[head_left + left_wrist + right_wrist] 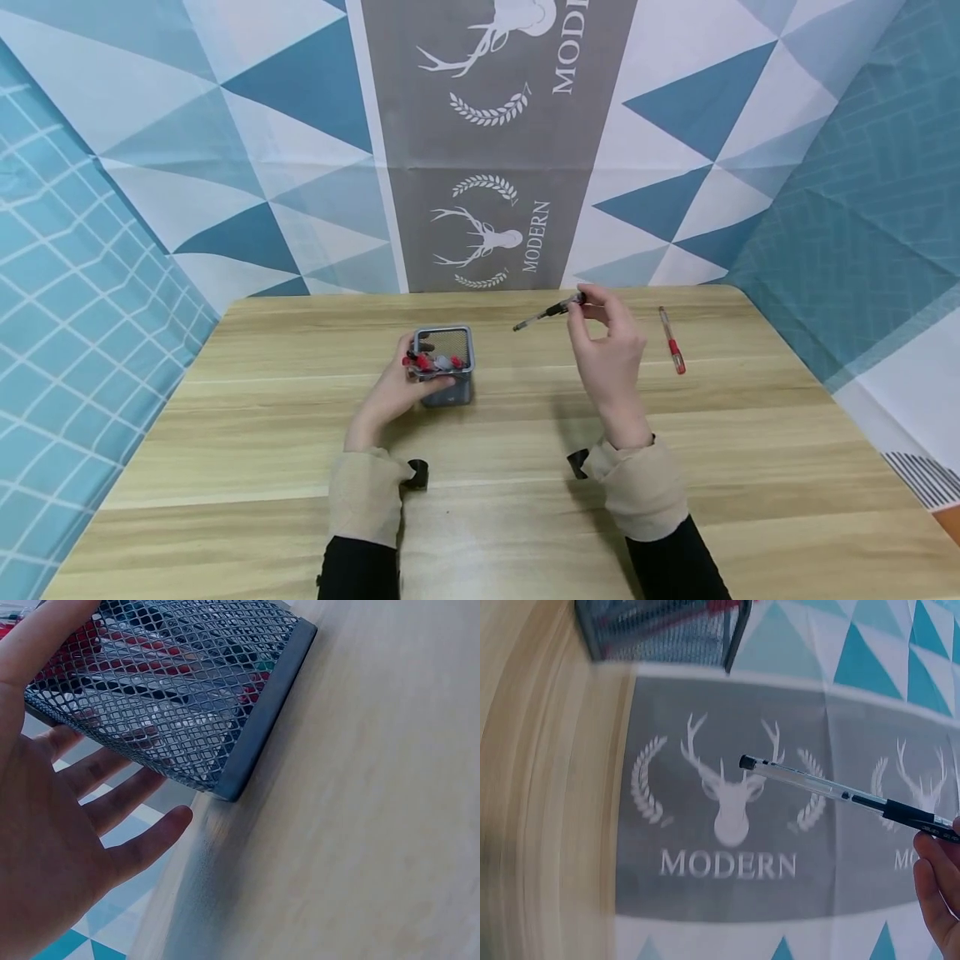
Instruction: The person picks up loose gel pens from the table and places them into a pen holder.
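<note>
My left hand [392,392] holds a dark mesh pen holder [452,393] from its left side, the thumb across the near face and fingers behind. Several pens with red and dark caps stand in it, seen through the mesh wall [202,712] in the left wrist view. To the right, my right hand [609,358] pinches a clear pen with a black cap [553,310] near its capped end. That pen is above the table, its plain black-plugged end pointing left toward the holder. In the right wrist view the clear barrel [802,780] shows no contact with the holder.
A red-capped pen [672,342] lies on the wooden table [495,517], right of my right hand. Patterned cloth [480,150] hangs behind the table's far edge, and blue lattice cloth [67,275] covers the left side.
</note>
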{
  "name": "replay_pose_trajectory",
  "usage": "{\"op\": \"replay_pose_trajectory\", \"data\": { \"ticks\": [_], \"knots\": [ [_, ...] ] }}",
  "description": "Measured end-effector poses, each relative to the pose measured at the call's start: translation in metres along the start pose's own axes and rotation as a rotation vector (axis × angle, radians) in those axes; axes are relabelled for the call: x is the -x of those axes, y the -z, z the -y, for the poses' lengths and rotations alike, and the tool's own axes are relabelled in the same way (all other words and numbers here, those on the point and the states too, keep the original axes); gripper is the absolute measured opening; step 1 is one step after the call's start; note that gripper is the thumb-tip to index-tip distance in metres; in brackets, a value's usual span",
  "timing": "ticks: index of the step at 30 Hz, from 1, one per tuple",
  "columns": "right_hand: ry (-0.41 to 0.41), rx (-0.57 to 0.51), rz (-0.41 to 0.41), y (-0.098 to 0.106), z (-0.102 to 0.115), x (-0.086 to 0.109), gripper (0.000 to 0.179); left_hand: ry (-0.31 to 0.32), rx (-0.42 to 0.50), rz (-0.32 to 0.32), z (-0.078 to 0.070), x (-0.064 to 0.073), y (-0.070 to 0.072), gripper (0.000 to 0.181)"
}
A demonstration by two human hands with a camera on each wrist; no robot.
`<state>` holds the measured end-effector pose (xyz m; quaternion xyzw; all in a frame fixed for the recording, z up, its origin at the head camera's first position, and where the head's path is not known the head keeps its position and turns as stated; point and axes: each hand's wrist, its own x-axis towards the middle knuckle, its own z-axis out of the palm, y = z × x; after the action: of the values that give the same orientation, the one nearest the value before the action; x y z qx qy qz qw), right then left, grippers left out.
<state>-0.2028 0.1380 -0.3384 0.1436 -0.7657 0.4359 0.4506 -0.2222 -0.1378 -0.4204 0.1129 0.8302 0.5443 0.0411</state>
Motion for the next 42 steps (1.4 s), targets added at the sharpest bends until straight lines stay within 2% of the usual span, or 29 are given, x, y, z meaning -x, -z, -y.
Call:
{"op": "replay_pose_trajectory", "data": {
  "ticks": [9,15,30,38,42],
  "knots": [
    [0.068,-0.095,0.042,-0.022,0.022,0.002,0.021,-0.014,-0.005,-0.002,0.002,-0.002,-0.001,0.091],
    [0.129,-0.119,0.085,-0.033,0.033,0.003,0.021,-0.031,0.010,-0.004,0.004,-0.004,-0.001,0.088],
    [0.313,-0.011,0.288,-0.062,0.037,0.020,0.022,-0.045,0.034,0.001,0.003,-0.002,-0.001,0.090],
    [0.280,0.029,0.392,-0.074,0.030,0.028,0.020,-0.019,0.024,0.007,-0.001,-0.001,0.001,0.089],
    [0.249,0.046,0.433,-0.078,0.027,0.032,0.021,-0.011,0.041,0.028,-0.013,0.004,0.002,0.087]
  ]
}}
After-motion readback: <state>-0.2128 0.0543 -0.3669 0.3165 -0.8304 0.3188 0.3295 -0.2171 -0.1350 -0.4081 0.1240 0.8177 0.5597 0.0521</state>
